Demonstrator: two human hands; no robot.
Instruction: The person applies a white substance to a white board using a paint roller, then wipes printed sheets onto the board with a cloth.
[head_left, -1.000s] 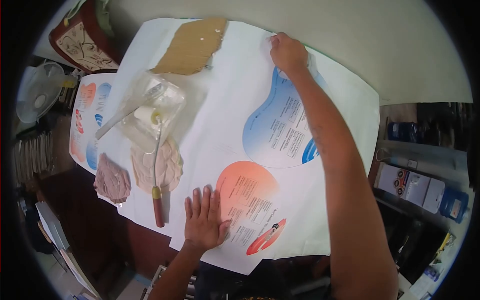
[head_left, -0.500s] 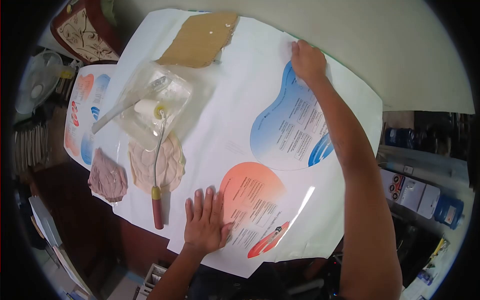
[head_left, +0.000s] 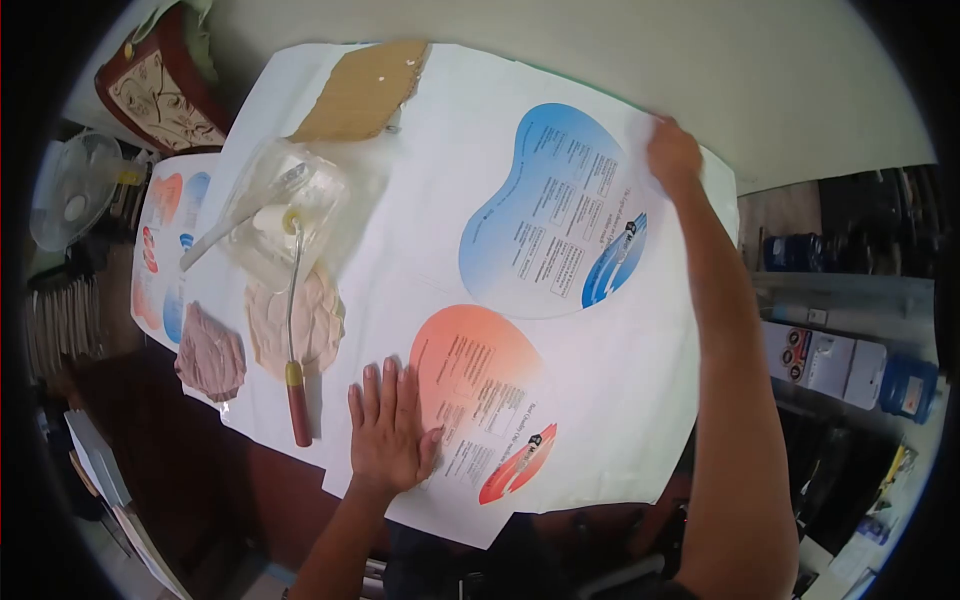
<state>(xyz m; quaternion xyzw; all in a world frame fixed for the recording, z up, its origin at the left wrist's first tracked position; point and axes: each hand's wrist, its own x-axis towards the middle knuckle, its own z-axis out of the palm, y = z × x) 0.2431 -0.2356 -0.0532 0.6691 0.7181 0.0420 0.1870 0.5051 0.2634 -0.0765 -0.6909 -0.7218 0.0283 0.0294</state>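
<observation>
My left hand lies flat with fingers spread on the white sheet, beside the orange printed shape. At the sheet's far right edge is my right hand, its fingers curled and partly blurred, so any grip cannot be made out. Between the hands and the wall, the blue printed shape shows whole. A paint roller with a red handle rests its white head in a clear plastic tray, above a beige cloth pad.
Brown cardboard lies at the back of the sheet. A crumpled mauve cloth is at the left edge. Further left are another printed sheet, a chair and a fan. A blue water bottle stands far right.
My right hand has moved right along the sheet's far edge, uncovering the blue shape. My left hand stays flat beside the orange shape. The whole view has shifted slightly.
</observation>
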